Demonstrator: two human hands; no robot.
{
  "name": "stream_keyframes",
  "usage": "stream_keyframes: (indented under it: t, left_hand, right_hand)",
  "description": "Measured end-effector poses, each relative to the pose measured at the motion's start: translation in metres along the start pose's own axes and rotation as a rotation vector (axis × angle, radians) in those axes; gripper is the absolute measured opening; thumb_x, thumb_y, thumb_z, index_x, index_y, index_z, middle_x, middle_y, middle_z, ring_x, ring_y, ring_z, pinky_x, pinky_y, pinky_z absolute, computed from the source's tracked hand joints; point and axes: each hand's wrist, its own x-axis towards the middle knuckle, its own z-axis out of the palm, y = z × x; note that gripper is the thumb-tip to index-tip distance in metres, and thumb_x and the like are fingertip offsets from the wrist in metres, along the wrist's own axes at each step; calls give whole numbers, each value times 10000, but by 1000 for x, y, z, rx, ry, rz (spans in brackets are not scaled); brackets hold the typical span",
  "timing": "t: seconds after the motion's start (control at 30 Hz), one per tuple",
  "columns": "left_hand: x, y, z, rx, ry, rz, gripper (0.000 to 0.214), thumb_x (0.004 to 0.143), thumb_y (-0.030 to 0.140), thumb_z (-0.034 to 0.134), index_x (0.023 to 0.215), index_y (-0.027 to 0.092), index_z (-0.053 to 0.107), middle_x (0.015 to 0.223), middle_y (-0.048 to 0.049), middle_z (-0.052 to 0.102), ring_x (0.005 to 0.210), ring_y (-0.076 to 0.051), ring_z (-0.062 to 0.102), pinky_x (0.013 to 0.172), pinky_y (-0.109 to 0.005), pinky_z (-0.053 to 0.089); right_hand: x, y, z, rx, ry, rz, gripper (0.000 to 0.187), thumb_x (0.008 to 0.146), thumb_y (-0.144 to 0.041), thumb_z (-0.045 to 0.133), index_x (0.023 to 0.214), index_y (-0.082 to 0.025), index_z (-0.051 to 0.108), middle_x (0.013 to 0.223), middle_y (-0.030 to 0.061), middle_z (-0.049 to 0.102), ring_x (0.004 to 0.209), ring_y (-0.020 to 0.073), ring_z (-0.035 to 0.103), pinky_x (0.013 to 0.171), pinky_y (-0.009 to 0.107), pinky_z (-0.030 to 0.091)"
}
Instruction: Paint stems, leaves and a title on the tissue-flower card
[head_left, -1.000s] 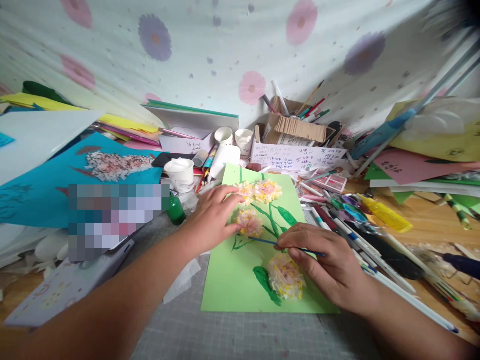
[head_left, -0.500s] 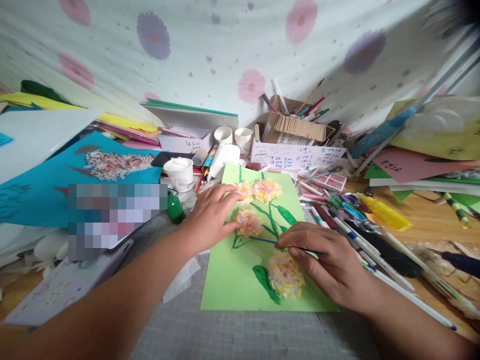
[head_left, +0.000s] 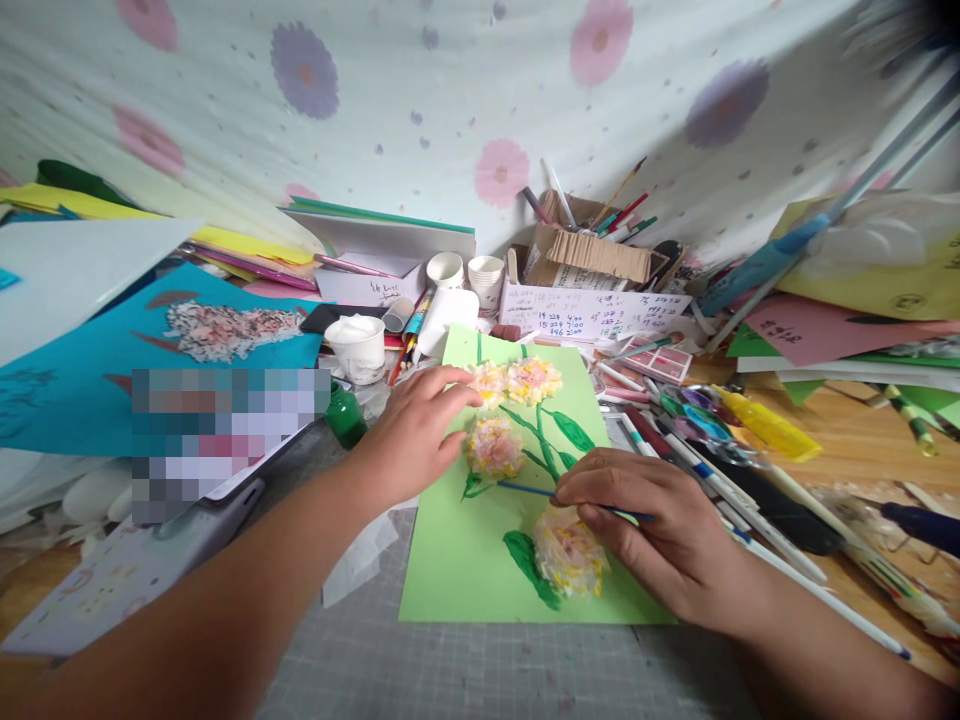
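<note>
Four tissue flowers [head_left: 534, 378] stuck on green paper [head_left: 457, 560], flat on the grey surface [head_left: 450, 670] at centre. Pinching a thin blue brush [head_left: 525, 489] in the right grip [head_left: 660, 530], fingers closed round the handle, tip on painted green lines just below the middle flower. Pressing the sheet's left edge with the left grip [head_left: 409, 440], fingers spread flat, holding nothing, fingertips just beside that flower. Green bottle [head_left: 346, 415] and white cup [head_left: 360, 347] near, further left.
</note>
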Motion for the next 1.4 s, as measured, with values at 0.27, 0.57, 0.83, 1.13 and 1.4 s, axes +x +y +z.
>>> stream_keyframes:
  t: [0.27,0.57,0.83,1.13,1.4]
  left_hand:
    - [3,6,-11,-23,245,5,349,719,-77,421,755,256,517,789,15,606,754,-205,646,667,-304,482]
    - [1,13,-16,-55,337,1,307,735,-36,414,702,264,470,667,49,551,616,-162,572,605,-279,435]
    - [3,15,-16,-55,314,-15,302,725,-31,414,690,267,457,641,52,549,585,-163,552,581,-281,414]
    - [1,14,-16,-66,292,-11,298,703,-30,407,689,264,454,619,61,544,555,-158,537,560,-271,392]
    - [3,13,-14,-67,260,-39,299,695,-32,419,674,264,450,613,60,540,551,-160,530,555,-271,388]
  right_hand:
    - [0,-1,0,-16,0,-13,197,1022,-69,540,1055,-227,652,868,65,819,758,203,785,664,296,598]
    - [2,-6,1,31,-14,-11,210,1011,-55,545,1062,-228,651,887,68,827,765,201,781,669,302,598]
    - [1,-7,3,46,-3,-6,212,1009,-55,545,1057,-223,665,872,64,819,765,204,781,681,306,606]
    - [2,-8,4,66,-29,-26,223,996,-44,547,1073,-217,665,874,66,820,765,205,776,690,316,609]
    - [3,-10,3,91,-16,-25,229,999,-49,544,1080,-227,664,898,70,832,786,210,790,690,323,622]
